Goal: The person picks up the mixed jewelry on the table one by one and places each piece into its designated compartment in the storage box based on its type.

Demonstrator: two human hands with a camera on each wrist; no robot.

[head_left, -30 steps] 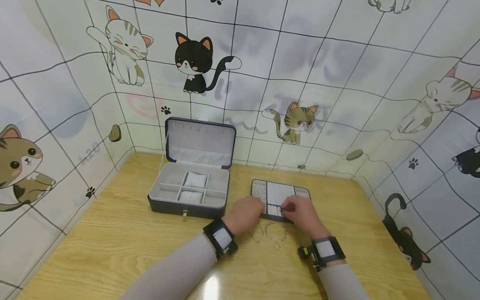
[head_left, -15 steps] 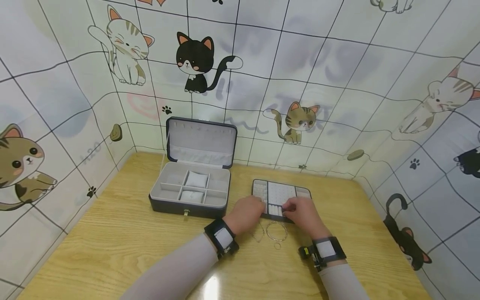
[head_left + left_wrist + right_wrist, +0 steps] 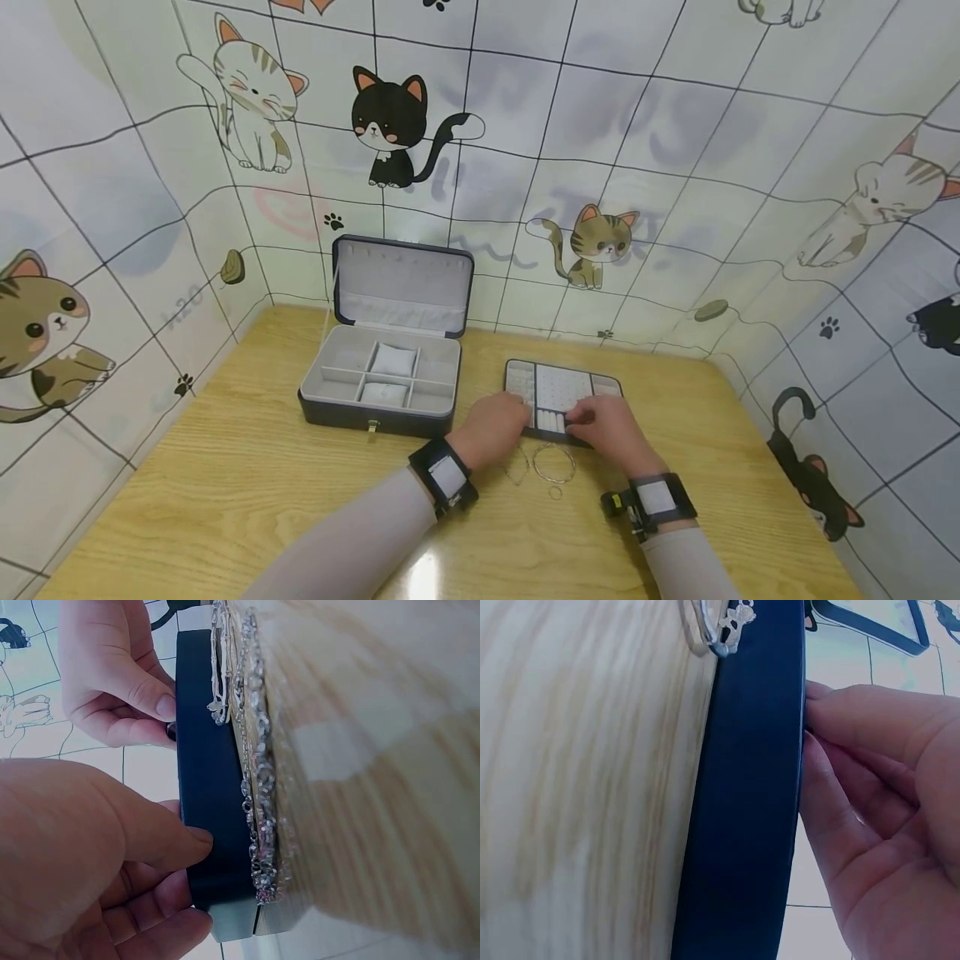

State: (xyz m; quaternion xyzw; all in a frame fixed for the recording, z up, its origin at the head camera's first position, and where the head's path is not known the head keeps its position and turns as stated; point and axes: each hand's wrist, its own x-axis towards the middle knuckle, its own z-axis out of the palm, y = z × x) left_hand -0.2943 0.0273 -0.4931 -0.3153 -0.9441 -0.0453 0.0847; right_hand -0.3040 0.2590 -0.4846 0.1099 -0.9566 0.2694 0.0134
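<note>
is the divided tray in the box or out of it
Out: the divided tray lies on the table beside the open box, a gap showing between them in the head view.

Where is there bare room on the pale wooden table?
The table looks free left of the pale left sleeve, before the open dark grey-lined box, and between the right hand and the cat-printed wall. Crowded: the front of the dark-rimmed tray, with the left hand and thin metal jewellery.
</note>
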